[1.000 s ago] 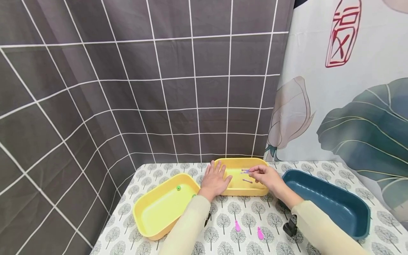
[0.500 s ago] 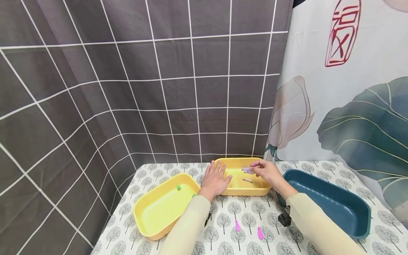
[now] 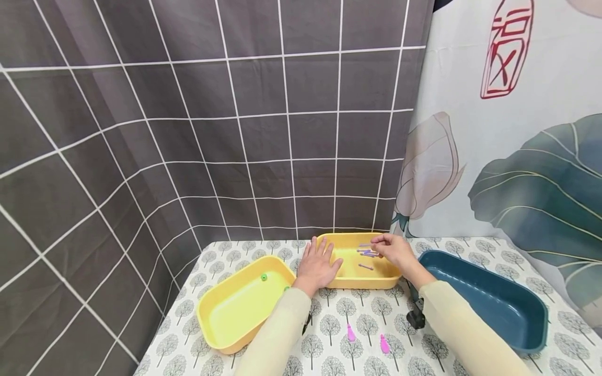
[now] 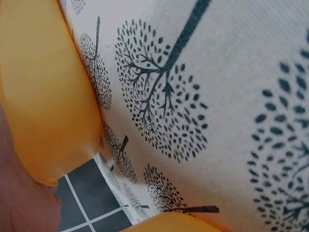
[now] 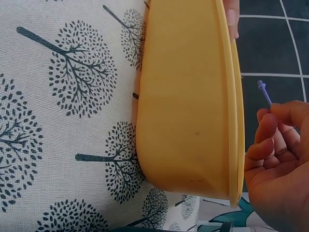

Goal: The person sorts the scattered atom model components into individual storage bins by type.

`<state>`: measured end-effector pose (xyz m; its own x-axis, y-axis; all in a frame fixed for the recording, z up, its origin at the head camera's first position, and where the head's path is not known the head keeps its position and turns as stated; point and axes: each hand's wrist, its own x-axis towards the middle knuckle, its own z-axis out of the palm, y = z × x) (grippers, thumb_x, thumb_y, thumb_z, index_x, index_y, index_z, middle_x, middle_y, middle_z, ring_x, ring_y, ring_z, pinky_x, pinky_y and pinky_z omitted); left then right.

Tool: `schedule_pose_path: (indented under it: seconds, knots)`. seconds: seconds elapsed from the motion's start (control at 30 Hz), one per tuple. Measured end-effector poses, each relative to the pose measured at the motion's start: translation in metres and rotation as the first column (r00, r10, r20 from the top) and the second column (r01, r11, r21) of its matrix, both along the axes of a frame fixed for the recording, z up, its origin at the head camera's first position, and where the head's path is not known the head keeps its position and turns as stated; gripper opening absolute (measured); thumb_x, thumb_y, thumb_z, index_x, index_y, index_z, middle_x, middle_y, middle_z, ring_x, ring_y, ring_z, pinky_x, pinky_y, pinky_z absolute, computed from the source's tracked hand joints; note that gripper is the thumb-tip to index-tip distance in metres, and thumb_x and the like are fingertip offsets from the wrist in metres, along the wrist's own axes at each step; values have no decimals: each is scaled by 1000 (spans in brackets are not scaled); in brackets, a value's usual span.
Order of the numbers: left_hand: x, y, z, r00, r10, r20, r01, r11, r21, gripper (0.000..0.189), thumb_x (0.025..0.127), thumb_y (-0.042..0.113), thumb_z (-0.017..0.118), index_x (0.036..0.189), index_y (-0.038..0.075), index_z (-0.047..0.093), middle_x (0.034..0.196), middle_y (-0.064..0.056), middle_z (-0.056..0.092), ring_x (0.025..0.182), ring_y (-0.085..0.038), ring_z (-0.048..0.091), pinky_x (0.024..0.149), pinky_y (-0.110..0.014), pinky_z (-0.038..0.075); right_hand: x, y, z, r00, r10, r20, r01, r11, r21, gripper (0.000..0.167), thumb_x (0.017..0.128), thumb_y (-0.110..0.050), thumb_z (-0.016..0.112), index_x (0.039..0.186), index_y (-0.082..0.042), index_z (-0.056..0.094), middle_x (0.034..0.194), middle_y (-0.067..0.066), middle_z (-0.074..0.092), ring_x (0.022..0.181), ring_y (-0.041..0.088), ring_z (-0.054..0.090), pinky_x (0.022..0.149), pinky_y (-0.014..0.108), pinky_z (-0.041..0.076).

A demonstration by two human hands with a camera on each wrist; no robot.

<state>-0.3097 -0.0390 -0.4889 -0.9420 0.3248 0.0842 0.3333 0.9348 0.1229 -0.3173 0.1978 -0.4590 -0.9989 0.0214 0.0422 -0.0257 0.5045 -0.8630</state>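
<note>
My right hand [image 3: 396,254] is over the right end of the far yellow basin [image 3: 350,283]. Its thumb and forefinger pinch a thin purple stick [image 5: 265,93] with a small knobbed end, raised above the rim in the right wrist view. Below it, several similar purple sticks [image 3: 366,267] lie on the basin floor, most of them bunched near the fingers. My left hand [image 3: 316,267] rests on the left end of this basin, its fingers straight and spread. The left wrist view catches only part of that hand [image 4: 24,198] beside the yellow wall.
A second yellow basin [image 3: 235,313] stands at the left with small green pieces [image 3: 264,277] inside. At the right is a dark blue basin [image 3: 489,303]. Two pink pieces [image 3: 351,333] lie on the tree-print cloth [image 3: 329,344] in front. A grey checked curtain [image 3: 263,136] hangs behind.
My right hand has shifted slightly right and back from the purple sticks in the basin, with more of them now showing. My left hand stays in place.
</note>
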Motion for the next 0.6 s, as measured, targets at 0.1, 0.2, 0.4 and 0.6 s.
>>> schedule_pose_path:
  seconds: [0.1, 0.2, 0.4, 0.6]
  knots:
    - [-2, 0, -1, 1000, 3, 2, -3, 1000, -11, 67, 106, 57, 24, 161, 19, 29, 170, -3, 15, 157, -33, 8, 127, -46, 10, -1, 0, 1, 1000, -7, -12, 7, 1000, 15, 17, 94, -7, 66, 106, 4, 69, 90, 10, 73, 73, 21, 65, 67, 31, 53]
    - [-3, 1, -3, 1000, 6, 10, -6, 1000, -22, 68, 106, 58, 22, 162, 20, 27, 170, -2, 13, 157, -32, 7, 127, -46, 8, -2, 1, 2, 1000, -15, -13, 15, 999, 32, 18, 94, -8, 66, 107, 4, 69, 90, 11, 73, 76, 26, 67, 65, 28, 52]
    - [-5, 2, -4, 1000, 3, 21, -3, 1000, -7, 66, 107, 56, 25, 162, 19, 26, 170, -2, 11, 157, -32, 6, 127, -46, 7, -2, 1, 2, 1000, -25, -8, 26, 998, 63, 20, 96, -14, 67, 108, 1, 69, 96, 15, 74, 79, 28, 68, 66, 27, 47]
    - [-5, 1, -5, 1000, 6, 15, -6, 1000, -7, 67, 107, 57, 23, 162, 19, 26, 170, -3, 11, 157, -33, 6, 127, -46, 7, -1, 3, 4, 1000, -17, -8, 17, 998, 62, 20, 97, -16, 66, 109, 0, 69, 97, 15, 73, 84, 34, 67, 63, 28, 48]
